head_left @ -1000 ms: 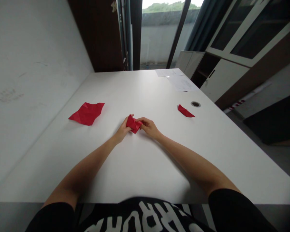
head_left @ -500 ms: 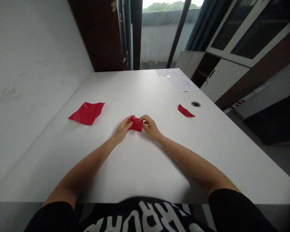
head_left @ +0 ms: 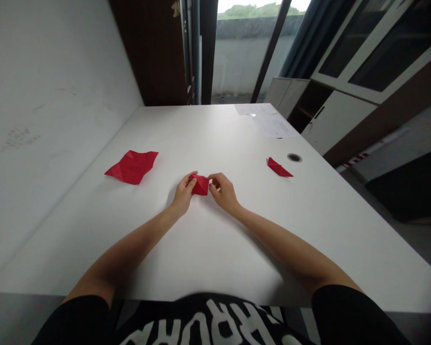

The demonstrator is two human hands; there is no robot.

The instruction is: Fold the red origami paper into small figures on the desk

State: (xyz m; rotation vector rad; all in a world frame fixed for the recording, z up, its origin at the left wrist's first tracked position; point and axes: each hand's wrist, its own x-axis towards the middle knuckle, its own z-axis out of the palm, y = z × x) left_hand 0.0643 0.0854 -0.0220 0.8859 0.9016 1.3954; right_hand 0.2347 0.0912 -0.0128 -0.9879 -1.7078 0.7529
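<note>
A small piece of folded red paper [head_left: 200, 185] is held up in front of me over the white table, its creased face showing. My left hand [head_left: 185, 190] is closed on its left side, thumb on the near face and fingers behind. At the paper's right edge is my right hand [head_left: 222, 191], with bent fingers and the index fingertip at the upper right corner. How firmly those fingertips pinch the edge is hard to make out.
A creased red paper sheet [head_left: 133, 167] lies to the left on the white table [head_left: 208, 244]. A folded red paper boat shape [head_left: 279, 167] lies to the right, near a round cable hole [head_left: 294, 157]. White papers [head_left: 273, 124] lie at the far end; a wall borders the left.
My right thumb and fingers have slid off the paper's face to its right edge. The left hand keeps its hold, and the view has shifted slightly.
</note>
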